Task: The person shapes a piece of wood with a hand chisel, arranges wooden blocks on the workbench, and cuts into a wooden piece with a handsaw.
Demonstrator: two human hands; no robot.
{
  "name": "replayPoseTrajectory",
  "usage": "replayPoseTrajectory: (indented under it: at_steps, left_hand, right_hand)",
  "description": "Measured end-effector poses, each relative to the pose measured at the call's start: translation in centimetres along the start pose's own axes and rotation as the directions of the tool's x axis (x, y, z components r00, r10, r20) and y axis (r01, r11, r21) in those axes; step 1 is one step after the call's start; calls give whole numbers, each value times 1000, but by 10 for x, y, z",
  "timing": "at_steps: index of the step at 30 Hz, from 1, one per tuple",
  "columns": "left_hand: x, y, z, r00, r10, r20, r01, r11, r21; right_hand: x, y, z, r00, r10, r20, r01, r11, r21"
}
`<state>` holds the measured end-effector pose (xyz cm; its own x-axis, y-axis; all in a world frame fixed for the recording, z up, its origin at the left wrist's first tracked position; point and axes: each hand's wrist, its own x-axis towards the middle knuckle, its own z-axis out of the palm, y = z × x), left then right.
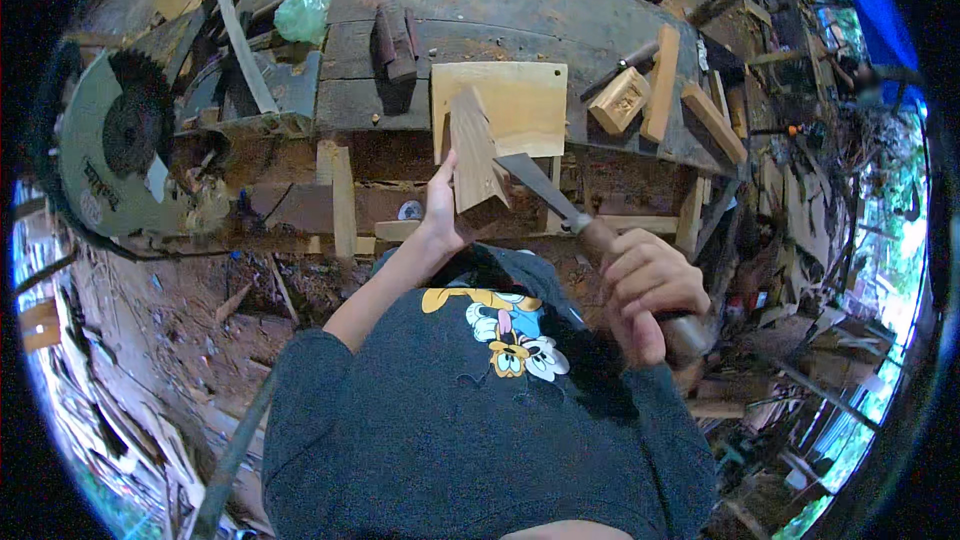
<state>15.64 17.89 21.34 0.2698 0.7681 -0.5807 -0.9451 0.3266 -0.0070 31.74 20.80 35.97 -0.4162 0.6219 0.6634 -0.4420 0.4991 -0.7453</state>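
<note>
My left hand holds a brown wooden block tilted upward, its far end over a pale wooden board at the bench's near edge. Most of that hand's fingers are hidden behind the block. In my right hand is a wooden-handled blade, flat and broad, with a metal collar where it meets the thick handle. The fingers wrap round the handle. The blade's tip is at the block's right side; whether it touches the wood I cannot tell.
A dark plank bench lies ahead, carrying a dark block, a carved light block, a wooden bar and a slim tool. At left stands a circular saw with exposed teeth, near a green plastic bag.
</note>
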Motion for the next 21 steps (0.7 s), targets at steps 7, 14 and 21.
replayPoseTrajectory:
  at_steps: [7,14,21]
  left_hand:
    - [-3,-8,-27,983,-181,-17,180,981,-68]
    - [10,-15,-36,987,-151,-48,143,980,-135]
    - [10,-21,-35,965,-102,-241,114,993,36]
  right_hand:
    - [-4,-29,27,992,-22,120,32,996,-83]
    - [-10,-44,37,980,39,197,-38,999,-6]
    - [-17,38,47,987,138,82,-115,964,-238]
